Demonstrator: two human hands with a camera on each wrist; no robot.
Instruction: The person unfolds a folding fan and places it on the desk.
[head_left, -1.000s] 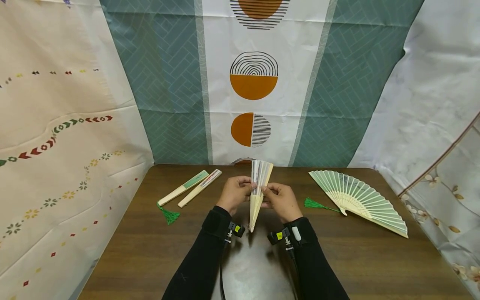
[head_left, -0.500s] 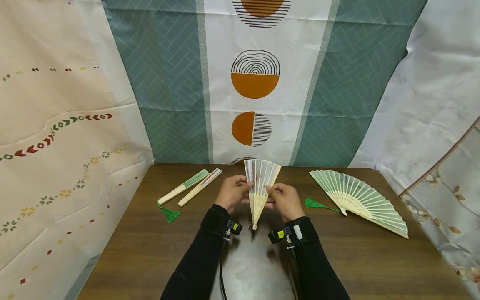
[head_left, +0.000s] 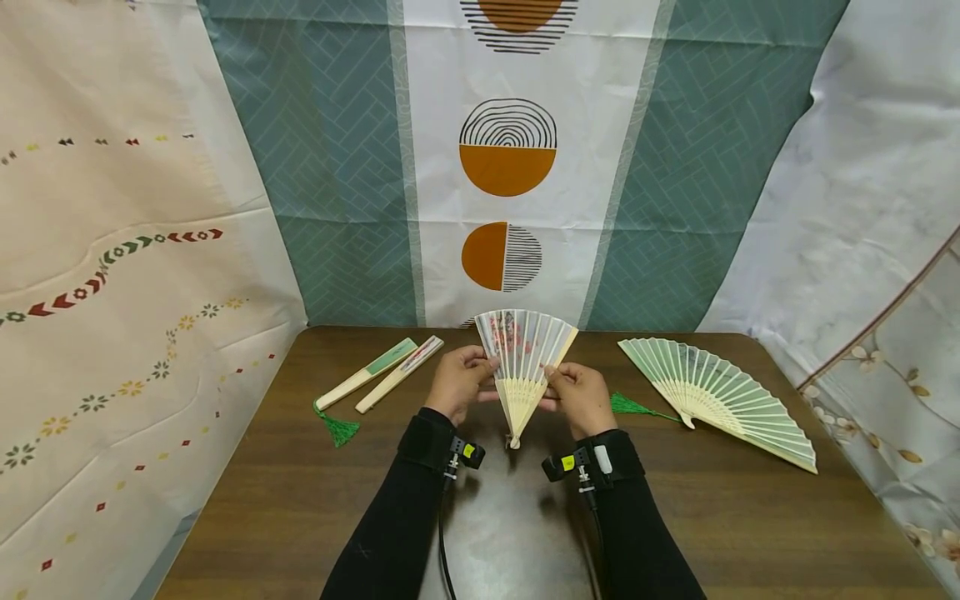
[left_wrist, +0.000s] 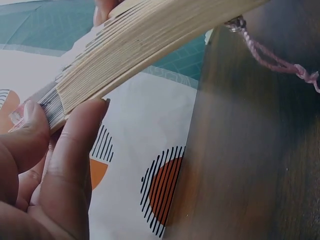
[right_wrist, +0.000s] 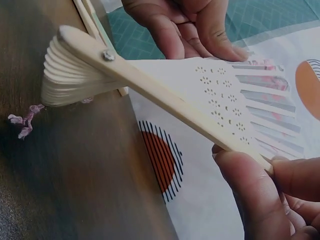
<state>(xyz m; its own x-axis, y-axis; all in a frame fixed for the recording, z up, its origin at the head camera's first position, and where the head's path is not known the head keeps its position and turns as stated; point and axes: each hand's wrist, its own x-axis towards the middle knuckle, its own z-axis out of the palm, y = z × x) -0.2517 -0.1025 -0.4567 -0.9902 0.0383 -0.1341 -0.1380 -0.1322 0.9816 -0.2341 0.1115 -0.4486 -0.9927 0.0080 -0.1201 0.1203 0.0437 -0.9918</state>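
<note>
Left grip (head_left: 456, 385) and right grip (head_left: 584, 398) pinch opposite edges of a wedge-shaped, pleated fan (head_left: 522, 367) with pale, flower-pierced ribs (right_wrist: 187, 87).

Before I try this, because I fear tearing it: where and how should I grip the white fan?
Likely by its outer ribs, pinched from left and right: the white fan is partly open, pivot lowest in the head view, with ribs spreading sideways from it.
</note>
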